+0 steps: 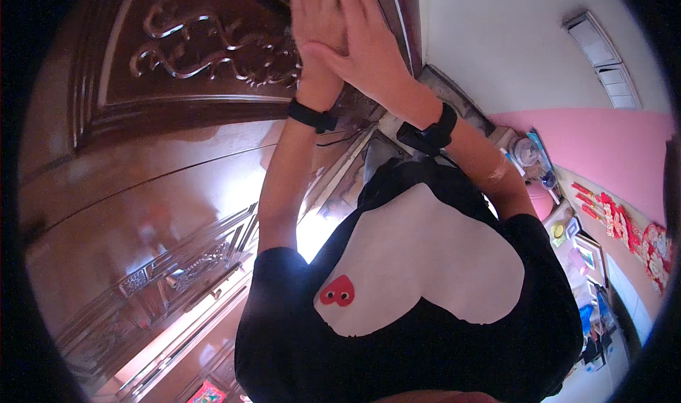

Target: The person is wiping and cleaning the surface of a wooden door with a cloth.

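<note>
Near the top edge, my left hand (318,23) reaches up in front of a dark, carved wooden panel (197,92). My right hand (372,52) overlaps it from the right, its thumb across the base of the left hand. The right fingers are extended and grip no object that I can see. Blur and the overlap hide the left palm, and the fingertips run to the picture's edge. Each wrist has a black band: one on the left wrist (311,116), a bulkier one on the right (430,132). Whether the hands touch the panel is not clear.
Glossy brown wood (143,190) with carved trim spans the left side. A wall switch panel (601,57) is at the upper right. Below it, a shelf area holds a clear container (525,152) and framed pictures (589,254). Red decorations (617,217) hang on the wall.
</note>
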The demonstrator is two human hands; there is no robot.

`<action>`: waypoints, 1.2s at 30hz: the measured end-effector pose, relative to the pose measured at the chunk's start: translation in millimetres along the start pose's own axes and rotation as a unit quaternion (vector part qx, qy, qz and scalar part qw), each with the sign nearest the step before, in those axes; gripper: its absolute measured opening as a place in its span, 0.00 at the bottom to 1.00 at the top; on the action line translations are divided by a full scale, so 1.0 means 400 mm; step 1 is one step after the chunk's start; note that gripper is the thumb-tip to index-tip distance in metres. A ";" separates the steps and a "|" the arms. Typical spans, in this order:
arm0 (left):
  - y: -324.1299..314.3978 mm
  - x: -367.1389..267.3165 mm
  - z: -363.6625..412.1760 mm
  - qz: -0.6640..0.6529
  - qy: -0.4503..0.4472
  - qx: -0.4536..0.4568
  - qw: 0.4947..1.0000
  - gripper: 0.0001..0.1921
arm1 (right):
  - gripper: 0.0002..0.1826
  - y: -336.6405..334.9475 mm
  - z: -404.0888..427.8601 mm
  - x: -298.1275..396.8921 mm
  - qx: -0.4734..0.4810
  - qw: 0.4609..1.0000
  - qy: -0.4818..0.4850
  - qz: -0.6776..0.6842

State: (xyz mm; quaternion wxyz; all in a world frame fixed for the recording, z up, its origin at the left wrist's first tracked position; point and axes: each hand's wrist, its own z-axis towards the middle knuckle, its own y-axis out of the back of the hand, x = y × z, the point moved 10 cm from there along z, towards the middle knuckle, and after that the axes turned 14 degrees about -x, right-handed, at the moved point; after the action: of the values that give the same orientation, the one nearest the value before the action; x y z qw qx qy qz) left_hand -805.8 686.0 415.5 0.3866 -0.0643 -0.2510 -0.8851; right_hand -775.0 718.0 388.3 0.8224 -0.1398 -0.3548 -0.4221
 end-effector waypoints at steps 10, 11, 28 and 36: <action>-0.297 -0.170 -0.369 -0.022 -0.207 0.227 0.951 0.23 | 0.47 -0.045 -0.219 -0.416 0.172 0.948 -0.268 -0.018; -0.290 -0.169 -0.362 -0.021 -0.204 0.228 0.952 0.23 | 0.47 -0.048 -0.226 -0.414 0.175 0.947 -0.267 -0.018; -0.021 0.014 -0.285 -0.013 0.068 0.184 0.981 0.20 | 0.40 -0.084 -0.194 -0.116 0.092 0.988 -0.116 0.054; -0.155 -0.103 -0.604 -0.027 0.011 0.342 0.939 0.20 | 0.37 -0.134 -0.449 -0.417 0.200 0.921 -0.333 0.041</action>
State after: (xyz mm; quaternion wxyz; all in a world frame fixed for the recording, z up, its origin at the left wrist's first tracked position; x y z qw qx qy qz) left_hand -802.4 629.0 169.2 0.3644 0.0884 -0.5354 -0.7568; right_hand -799.5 689.7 140.3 0.6841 -0.1198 -0.6793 -0.2372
